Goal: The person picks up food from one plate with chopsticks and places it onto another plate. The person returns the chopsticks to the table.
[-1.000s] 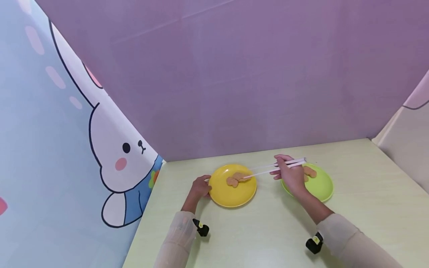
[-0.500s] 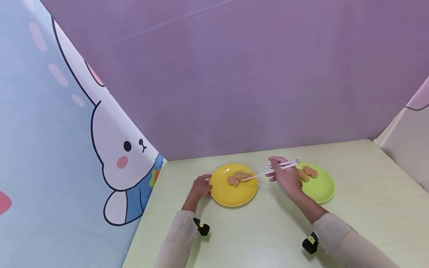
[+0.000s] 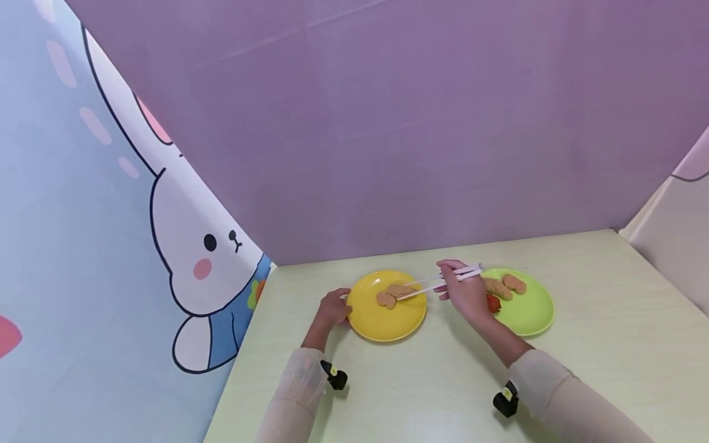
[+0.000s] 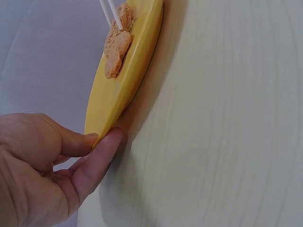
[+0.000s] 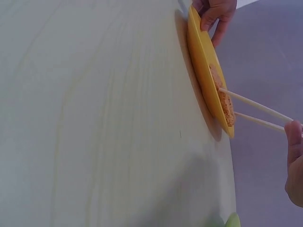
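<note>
In the head view my left hand pinches the left rim of a yellow plate, thumb on top and fingers beneath. Two light-brown, fried-looking nuggets lie close together on that plate, a smaller nugget in front and a longer nugget behind it. A pair of white chopsticks is held by my right hand. Their tips reach over the yellow plate, spread apart on either side of the longer nugget. The left wrist view shows the tips right at the nuggets.
A green plate stands to the right, partly hidden behind my right hand. On it lie brown nuggets and a small red piece. A purple wall closes the pale table's back; a rabbit-printed wall stands left.
My right hand has moved left with the chopsticks, whose tips have spread around the longer nugget. More of the green plate and its red piece now shows. My left hand stays at the rim.
</note>
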Demonstrator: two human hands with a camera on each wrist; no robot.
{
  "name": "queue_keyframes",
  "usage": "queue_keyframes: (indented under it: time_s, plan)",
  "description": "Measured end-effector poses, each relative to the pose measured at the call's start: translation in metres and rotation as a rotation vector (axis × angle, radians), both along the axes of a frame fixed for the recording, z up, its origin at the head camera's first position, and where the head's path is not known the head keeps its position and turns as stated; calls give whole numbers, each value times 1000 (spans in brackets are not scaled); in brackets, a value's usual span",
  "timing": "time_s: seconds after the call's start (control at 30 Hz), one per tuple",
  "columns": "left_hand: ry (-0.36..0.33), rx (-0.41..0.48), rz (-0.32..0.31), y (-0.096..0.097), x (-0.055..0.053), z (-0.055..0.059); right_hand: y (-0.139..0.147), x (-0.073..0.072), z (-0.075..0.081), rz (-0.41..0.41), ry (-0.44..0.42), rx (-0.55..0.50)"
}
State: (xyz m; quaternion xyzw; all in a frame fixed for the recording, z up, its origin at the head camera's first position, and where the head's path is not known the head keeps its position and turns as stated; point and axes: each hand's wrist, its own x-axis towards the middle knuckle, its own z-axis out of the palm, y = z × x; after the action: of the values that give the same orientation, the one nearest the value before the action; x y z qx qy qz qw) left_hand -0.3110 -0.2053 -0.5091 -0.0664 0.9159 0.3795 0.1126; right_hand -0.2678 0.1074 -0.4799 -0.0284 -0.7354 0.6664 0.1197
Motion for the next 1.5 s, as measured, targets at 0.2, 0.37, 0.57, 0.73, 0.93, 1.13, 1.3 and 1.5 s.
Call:
queue_keyframes:
  time_s: [0.2, 0.37, 0.57, 0.73, 0.93, 1.13, 1.3, 1.5]
  plan:
    - [3, 19, 3, 1, 0, -2, -1, 1, -5, -5, 6, 43]
    - [-3, 36, 6, 1, 0, -1, 0, 3, -8, 2, 34, 23]
    - [-10, 35, 22, 2, -4, -2, 3, 2, -9, -9, 40, -14]
    - [-17, 29, 43, 4, -8, -5, 7, -4, -12, -36, 20, -51]
    - [-11, 21, 56, 7, -10, -3, 14, -11, -12, -50, 31, -133]
    - [-11, 29, 46, 7, -10, 0, 21, -12, -6, -64, 30, -180]
    - [-16, 45, 51, 5, -11, 1, 27, -9, -1, -75, 24, -192]
    - [-21, 35, 59, 5, -12, 0, 35, -7, 5, -90, 9, -206]
